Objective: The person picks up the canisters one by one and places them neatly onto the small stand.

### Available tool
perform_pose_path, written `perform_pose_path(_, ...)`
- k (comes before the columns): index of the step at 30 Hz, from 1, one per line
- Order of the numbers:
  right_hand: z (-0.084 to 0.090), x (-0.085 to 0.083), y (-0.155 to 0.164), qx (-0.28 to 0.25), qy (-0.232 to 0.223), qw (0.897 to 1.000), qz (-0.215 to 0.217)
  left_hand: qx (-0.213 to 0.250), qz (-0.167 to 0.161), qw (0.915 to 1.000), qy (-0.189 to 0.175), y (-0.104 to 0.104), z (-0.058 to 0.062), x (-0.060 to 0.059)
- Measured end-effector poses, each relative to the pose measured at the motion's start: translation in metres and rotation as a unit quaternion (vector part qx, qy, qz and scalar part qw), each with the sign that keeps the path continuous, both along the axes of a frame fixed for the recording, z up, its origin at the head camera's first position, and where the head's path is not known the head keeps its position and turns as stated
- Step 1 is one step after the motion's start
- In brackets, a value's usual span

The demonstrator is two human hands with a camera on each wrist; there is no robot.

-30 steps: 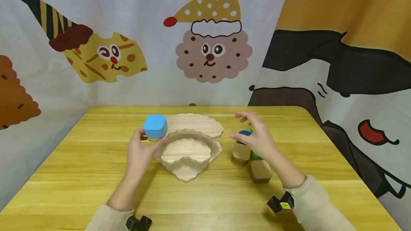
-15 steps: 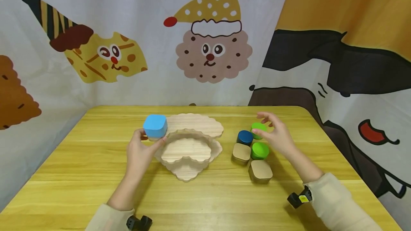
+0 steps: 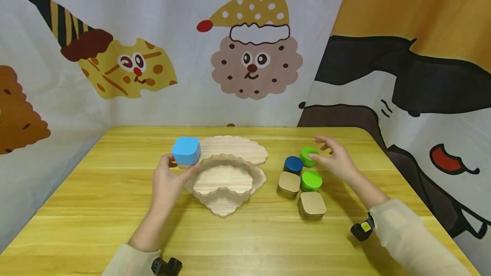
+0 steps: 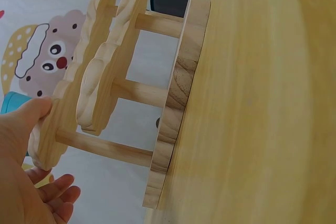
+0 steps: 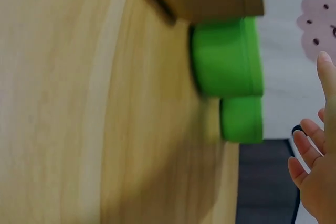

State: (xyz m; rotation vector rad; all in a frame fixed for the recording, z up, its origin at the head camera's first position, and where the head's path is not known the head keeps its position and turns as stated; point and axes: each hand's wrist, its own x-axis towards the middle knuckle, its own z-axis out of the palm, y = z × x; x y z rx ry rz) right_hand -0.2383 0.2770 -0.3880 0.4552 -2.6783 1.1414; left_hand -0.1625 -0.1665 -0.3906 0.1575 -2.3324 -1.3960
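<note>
Left hand: the left hand point(image 3: 167, 181) holds the light-blue rounded-square lidded tin point(image 3: 186, 151) between thumb and fingers, at the left edge of the top tier of the three-tier scalloped wooden stand point(image 3: 226, 178).
Stand: mid-table on the yellow wooden table point(image 3: 96, 208); the left wrist view shows its tiers joined by dowels.
Right hand: the right hand point(image 3: 334, 160) hovers with fingers spread and relaxed, gripping nothing, its fingertips at the far round green-lidded tin point(image 3: 308, 156).
Cluster, right half of table: dark-blue round tin point(image 3: 293, 164), near green round tin point(image 3: 311, 180), two square wood-lidded tins point(image 3: 289, 182) point(image 3: 312, 204), packed close, some touching.
Risk: the blue tin sits near the tier's edge and could tip off if let go there.
Risk: a reach into the tight cluster could knock the neighbouring tins.
Surroundings: cartoon-printed cloth backdrop point(image 3: 253, 54) behind the far edge.
</note>
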Motion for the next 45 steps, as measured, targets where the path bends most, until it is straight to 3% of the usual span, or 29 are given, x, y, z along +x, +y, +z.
perform_pose_path(11,-0.021,-0.015,0.017,0.040,-0.061,0.997,0.017,0.002,0.000,1.0000,-0.003,0.001,0.002,0.001)
perform_pose_path(25,-0.040,-0.028,0.022,0.047,-0.074,0.996,0.032,0.001,0.000,1.0000,0.000,-0.001,0.000,0.000)
perform_pose_path(45,-0.042,-0.028,0.020,0.033,-0.089,0.995,-0.003,-0.003,0.002,1.0000,0.007,0.000,-0.001,-0.001)
